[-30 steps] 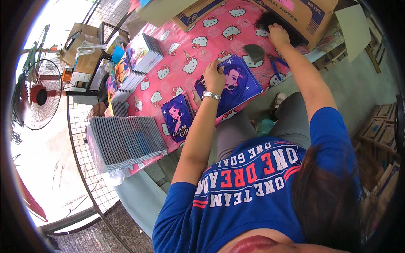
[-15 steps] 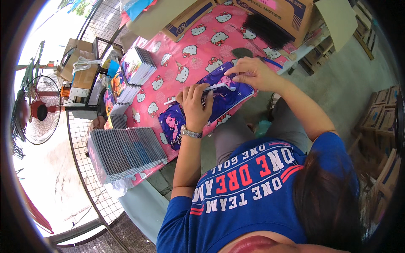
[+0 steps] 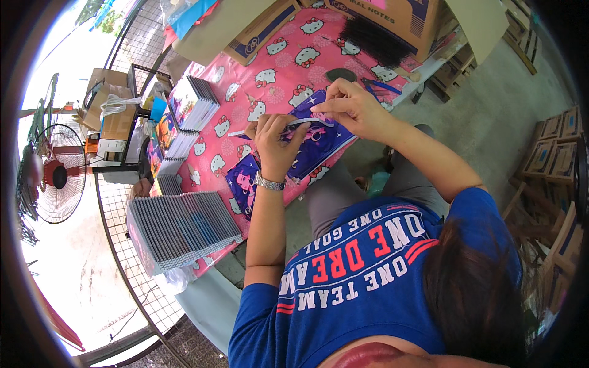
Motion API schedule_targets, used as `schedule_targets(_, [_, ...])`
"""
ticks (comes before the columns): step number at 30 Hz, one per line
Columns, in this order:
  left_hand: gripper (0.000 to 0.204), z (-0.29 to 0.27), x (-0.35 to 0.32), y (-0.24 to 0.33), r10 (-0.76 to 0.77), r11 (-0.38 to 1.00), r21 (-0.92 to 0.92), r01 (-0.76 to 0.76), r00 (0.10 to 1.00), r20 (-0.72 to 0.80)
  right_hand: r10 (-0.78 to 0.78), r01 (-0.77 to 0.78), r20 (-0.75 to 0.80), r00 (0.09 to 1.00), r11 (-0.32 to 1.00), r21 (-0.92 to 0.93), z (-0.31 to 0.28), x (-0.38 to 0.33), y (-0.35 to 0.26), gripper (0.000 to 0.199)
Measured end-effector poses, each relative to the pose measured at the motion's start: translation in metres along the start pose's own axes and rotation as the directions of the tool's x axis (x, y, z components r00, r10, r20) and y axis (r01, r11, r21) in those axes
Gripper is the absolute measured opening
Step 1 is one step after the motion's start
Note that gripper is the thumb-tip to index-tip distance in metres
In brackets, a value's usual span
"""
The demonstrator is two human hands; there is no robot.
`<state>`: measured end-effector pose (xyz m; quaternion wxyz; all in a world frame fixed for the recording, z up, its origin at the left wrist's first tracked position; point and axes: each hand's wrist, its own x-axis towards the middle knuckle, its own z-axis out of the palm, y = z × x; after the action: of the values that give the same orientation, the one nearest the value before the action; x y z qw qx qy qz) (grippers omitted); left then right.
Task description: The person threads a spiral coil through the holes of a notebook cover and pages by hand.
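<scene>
My left hand [image 3: 276, 140] is closed on a thin notebook, seen nearly edge-on; its pale edge [image 3: 237, 133] sticks out to the left of my fingers. Thumb and fingertips of my right hand [image 3: 359, 111] are pinched together over the notebook's far right end. Whatever they hold is too small to make out. Beneath both hands lie purple illustrated covers [image 3: 334, 142] with drawn figures and white stars. Another purple cover [image 3: 243, 183] shows left of my left wrist, which wears a metal watch.
A pink patterned cloth [image 3: 270, 95] covers the table. Spiral notebooks stand in a tall stack [image 3: 184, 230] at the near left, with more piles [image 3: 195, 101] behind. Cardboard boxes [image 3: 392, 27], black bristle-like strands [image 3: 371, 43] and a dark oval object [image 3: 341, 75] lie at the far side. A fan [image 3: 59, 175] stands left.
My right hand has come closer to my left hand, its fingertips lower over the notebook. My left hand still grips it, and the notebook looks more tilted. The whole view has shifted slightly.
</scene>
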<state>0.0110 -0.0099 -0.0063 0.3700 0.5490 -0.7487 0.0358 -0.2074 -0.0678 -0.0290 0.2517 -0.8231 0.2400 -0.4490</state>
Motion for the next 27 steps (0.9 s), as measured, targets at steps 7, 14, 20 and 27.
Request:
schedule_targets(7, [0.021, 0.002, 0.005, 0.0, 0.02, 1.0, -0.003, -0.02, 0.999, 0.03, -0.187, 0.174, -0.109, 0.976, 0.978, -0.119, 0.003, -0.008, 0.004, 0.033])
schedule_targets(14, [0.022, -0.001, 0.009, -0.001, 0.043, 0.998, -0.055, -0.039, 0.996, 0.074, -0.374, 0.367, -0.051, 0.926, 0.923, -0.118, 0.006, -0.017, 0.013, 0.037])
schedule_targets(20, [0.022, 0.0, 0.01, -0.001, 0.089, 0.995, -0.048, -0.084, 0.991, 0.1, -0.222, 0.221, -0.149, 0.964, 0.975, -0.02, 0.017, -0.018, 0.009, 0.036])
schedule_targets(27, [0.027, 0.013, 0.006, 0.017, 0.156, 0.987, 0.017, -0.16, 0.977, 0.143, 0.161, -0.161, 0.005, 0.987, 0.986, -0.046, 0.006, -0.014, -0.017, 0.031])
